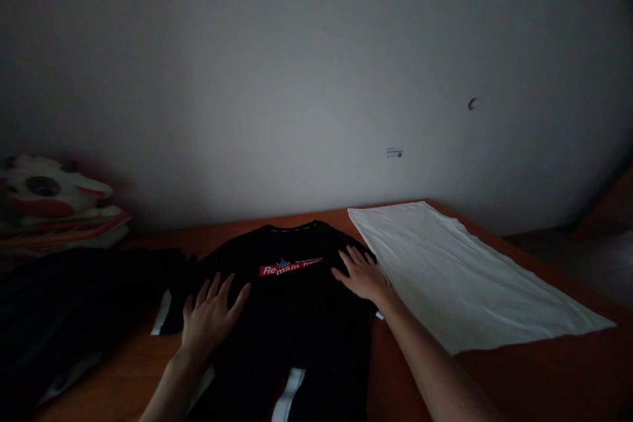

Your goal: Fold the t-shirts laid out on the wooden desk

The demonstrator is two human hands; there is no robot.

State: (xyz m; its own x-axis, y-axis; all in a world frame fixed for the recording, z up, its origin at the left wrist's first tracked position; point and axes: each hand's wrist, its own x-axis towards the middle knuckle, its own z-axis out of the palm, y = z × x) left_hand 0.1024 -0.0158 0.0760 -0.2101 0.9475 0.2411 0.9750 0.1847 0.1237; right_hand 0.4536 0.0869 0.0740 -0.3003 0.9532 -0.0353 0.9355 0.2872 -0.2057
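Observation:
A black T-shirt (297,303) lies spread face up, its neckline toward the wall and a red "Remain" print across the chest. My left hand (210,313) rests on its left side near the sleeve, fingers spread. On the opposite side, my right hand (361,273) lies flat by the other sleeve, fingers also apart. Neither hand grips the cloth. Below the print, a white stripe (289,395) shows on dark fabric at the bottom of the view; whether that is a separate garment I cannot tell.
A white cloth (465,270) is spread to the right on the wooden surface (534,376). Dark clothing (84,310) is heaped at the left. Behind it sits a cow-shaped toy (54,194). The grey wall (277,79) bounds the far edge.

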